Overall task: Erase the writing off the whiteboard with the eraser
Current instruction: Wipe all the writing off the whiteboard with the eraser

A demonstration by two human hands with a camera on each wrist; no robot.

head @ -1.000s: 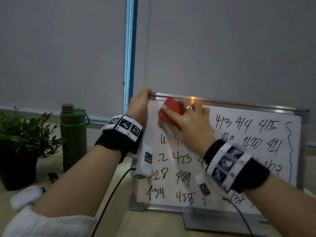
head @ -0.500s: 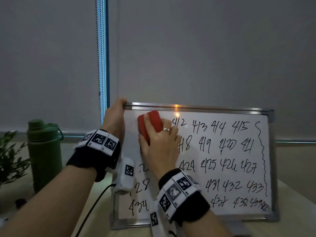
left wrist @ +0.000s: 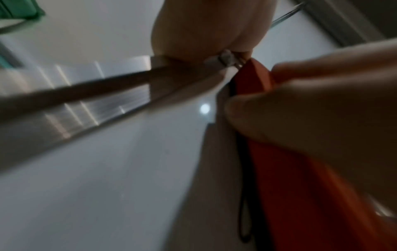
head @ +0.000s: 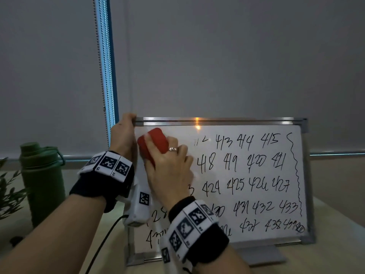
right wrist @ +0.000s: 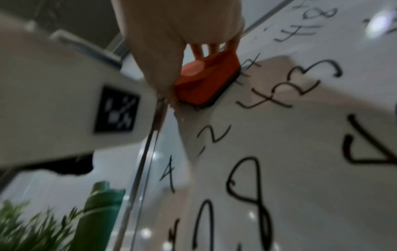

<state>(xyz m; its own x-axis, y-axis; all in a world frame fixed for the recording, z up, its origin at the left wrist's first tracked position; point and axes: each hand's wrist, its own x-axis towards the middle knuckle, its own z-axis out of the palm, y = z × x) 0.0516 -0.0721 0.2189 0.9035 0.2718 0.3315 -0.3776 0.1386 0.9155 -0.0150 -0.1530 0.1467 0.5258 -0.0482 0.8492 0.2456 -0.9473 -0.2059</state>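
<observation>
The red eraser (head: 153, 145) has slid a little left and more of the "412" is gone. The right hand (head: 169, 167) grips it flat on the whiteboard (head: 256, 198), top left. The left hand (head: 123, 133) clamps the top corner. Wiping has only begun; next it should rub right, across the numbers.

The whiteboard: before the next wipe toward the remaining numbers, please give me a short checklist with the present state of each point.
1. Eraser held firmly: ok, the right hand has its grip around it.
2. Felt side flat against the whiteboard: ok, as the right wrist view shows.
3. Board steadied: ok, the left hand grips the top left corner of the frame.
4. Upper left area wiped: ok, mostly blank there.
5. Writing cleared: not ok, rows of numbers and a wavy line remain to the right and below.
6. Board's foot stable on the table: cannot tell.
</observation>
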